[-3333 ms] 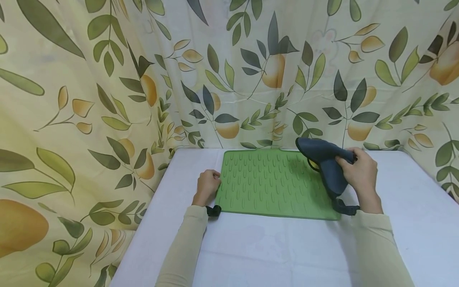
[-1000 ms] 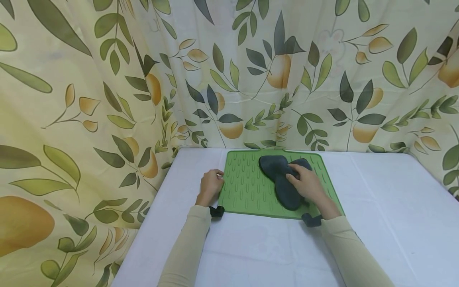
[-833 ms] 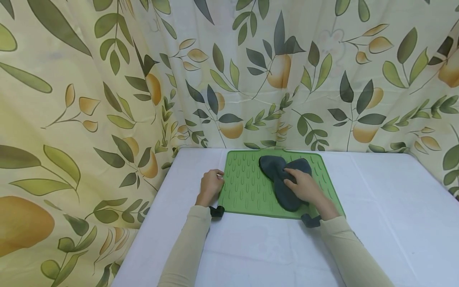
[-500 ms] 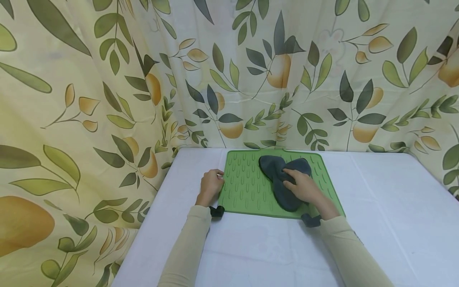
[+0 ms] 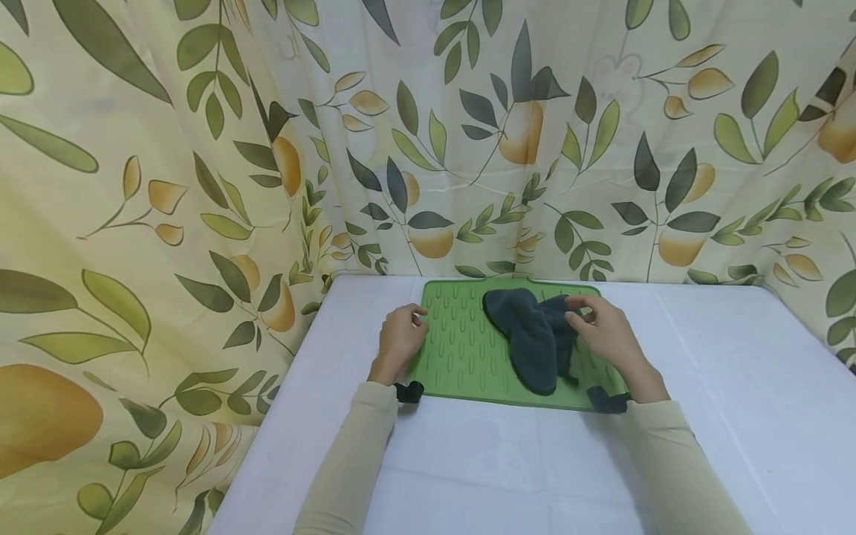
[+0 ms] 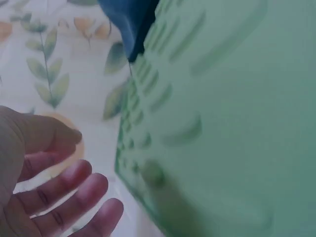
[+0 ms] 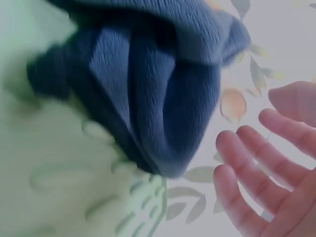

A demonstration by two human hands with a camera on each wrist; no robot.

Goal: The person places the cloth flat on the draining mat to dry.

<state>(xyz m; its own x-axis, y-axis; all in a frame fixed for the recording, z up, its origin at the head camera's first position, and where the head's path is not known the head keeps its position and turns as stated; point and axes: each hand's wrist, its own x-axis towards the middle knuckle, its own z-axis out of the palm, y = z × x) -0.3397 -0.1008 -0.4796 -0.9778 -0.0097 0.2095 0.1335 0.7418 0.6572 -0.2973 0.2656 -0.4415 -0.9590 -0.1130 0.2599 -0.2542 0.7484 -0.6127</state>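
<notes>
White table (image 5: 508, 461) holds one mat (image 5: 461, 349), one cloth (image 5: 528, 334).

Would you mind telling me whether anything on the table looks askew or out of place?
Only the dark blue cloth: it lies bunched and crooked on the green mat, folds overlapping. The mat itself sits flat and roughly square to the table. Nothing looks spilled or damaged.
</notes>
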